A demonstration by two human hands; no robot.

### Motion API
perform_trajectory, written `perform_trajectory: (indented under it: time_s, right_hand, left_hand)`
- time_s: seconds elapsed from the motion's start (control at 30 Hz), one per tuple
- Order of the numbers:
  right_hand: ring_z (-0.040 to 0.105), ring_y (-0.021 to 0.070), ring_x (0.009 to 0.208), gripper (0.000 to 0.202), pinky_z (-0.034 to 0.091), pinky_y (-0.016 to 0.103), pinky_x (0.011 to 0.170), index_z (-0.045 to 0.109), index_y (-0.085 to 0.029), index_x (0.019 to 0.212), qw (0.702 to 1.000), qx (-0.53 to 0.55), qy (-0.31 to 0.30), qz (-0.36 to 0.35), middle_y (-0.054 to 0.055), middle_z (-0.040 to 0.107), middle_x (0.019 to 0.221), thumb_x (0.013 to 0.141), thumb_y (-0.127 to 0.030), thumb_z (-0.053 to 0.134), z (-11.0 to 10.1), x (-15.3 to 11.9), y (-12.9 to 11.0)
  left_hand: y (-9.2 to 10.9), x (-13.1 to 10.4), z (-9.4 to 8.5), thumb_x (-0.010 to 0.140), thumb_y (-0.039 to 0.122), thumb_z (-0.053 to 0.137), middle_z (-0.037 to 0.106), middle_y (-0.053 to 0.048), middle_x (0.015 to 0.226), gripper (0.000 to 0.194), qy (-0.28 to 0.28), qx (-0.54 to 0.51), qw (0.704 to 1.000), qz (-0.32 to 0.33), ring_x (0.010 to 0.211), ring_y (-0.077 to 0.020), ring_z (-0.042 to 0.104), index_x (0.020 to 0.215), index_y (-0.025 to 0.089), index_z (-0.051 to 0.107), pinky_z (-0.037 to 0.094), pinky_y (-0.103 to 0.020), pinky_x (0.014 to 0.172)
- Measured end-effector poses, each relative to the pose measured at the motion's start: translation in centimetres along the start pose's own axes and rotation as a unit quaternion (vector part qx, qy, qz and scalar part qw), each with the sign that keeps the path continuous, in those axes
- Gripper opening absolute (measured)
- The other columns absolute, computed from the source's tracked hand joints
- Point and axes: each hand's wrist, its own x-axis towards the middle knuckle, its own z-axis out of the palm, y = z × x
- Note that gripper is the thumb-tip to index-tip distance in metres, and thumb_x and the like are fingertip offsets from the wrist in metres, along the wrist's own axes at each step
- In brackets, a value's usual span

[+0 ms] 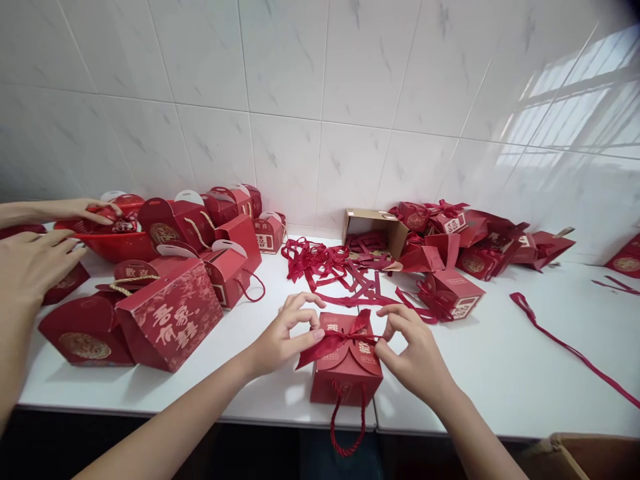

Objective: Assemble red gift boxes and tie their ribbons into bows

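A: Head view. Where's our red box (346, 363)?
B: Between our left hand (293, 337) and right hand (413, 347), near the white table (285, 397)'s front edge.
A: Grip?
B: Thumbs and fingertips together on the ribbon (327, 347), either side of its knot. Other fingers curled.
A: Materials?
B: Boxy card, curved flaps. Ribbon glossy. Twisted cord handle (349, 452) hangs past the edge.

The red gift box (345, 381) sat upright on the tabletop (525, 373), top flaps closed, rope handle hanging down in front, a red satin ribbon (327, 345) crossing its top, seemingly knotted.
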Motion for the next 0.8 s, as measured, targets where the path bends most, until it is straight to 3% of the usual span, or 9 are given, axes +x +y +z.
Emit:
perform_trajectory:
  time_s: [0.07,0.13,0.37,0.8]
  right_hand:
    - [0.055,0.0255,0.098,0.015,0.041,0.041,0.084,0.040,-0.022,0.063,1.000,0.024,0.010,0.012,0.008,0.059,0.099,0.070,-0.016,0.051,0.4,0.0,0.1]
    - [0.055,0.0252,0.096,0.015,0.041,0.039,0.083,0.040,-0.022,0.062,0.999,0.032,0.019,0.019,0.007,0.059,0.098,0.071,-0.017,0.051,0.7,-0.1,0.1]
    - [0.055,0.0248,0.095,0.021,0.041,0.036,0.080,0.036,-0.022,0.060,0.999,0.018,0.051,-0.004,0.007,0.057,0.096,0.066,-0.014,0.054,0.6,-0.6,0.3]
    - [0.053,0.0223,0.092,0.026,0.040,0.033,0.078,0.032,-0.023,0.068,0.998,0.025,0.057,-0.004,0.004,0.055,0.092,0.064,-0.010,0.055,0.4,-0.9,0.1]
  left_hand:
    - [-0.4,0.2,0.1,0.085,0.038,0.048,0.054,-0.009,0.115,0.028,-0.016,-0.119,0.993,-0.014,0.109,-0.0265,0.047,0.064,0.019,0.046,0.037,-0.041,0.094]
    - [-0.7,0.3,0.1,0.085,0.040,0.047,0.054,-0.009,0.114,0.030,-0.019,-0.153,0.988,-0.022,0.108,-0.0262,0.049,0.064,0.019,0.045,0.038,-0.040,0.093]
    - [-1.0,-0.4,-0.5,0.091,0.034,0.044,0.055,-0.005,0.118,0.028,-0.002,0.060,0.998,0.007,0.117,-0.0253,0.039,0.069,0.020,0.055,0.023,-0.047,0.103]
    - [-1.5,-0.9,-0.6,0.090,0.031,0.045,0.056,-0.005,0.117,0.025,0.031,0.234,0.971,0.039,0.120,-0.0303,0.037,0.073,0.021,0.060,0.023,-0.051,0.096]
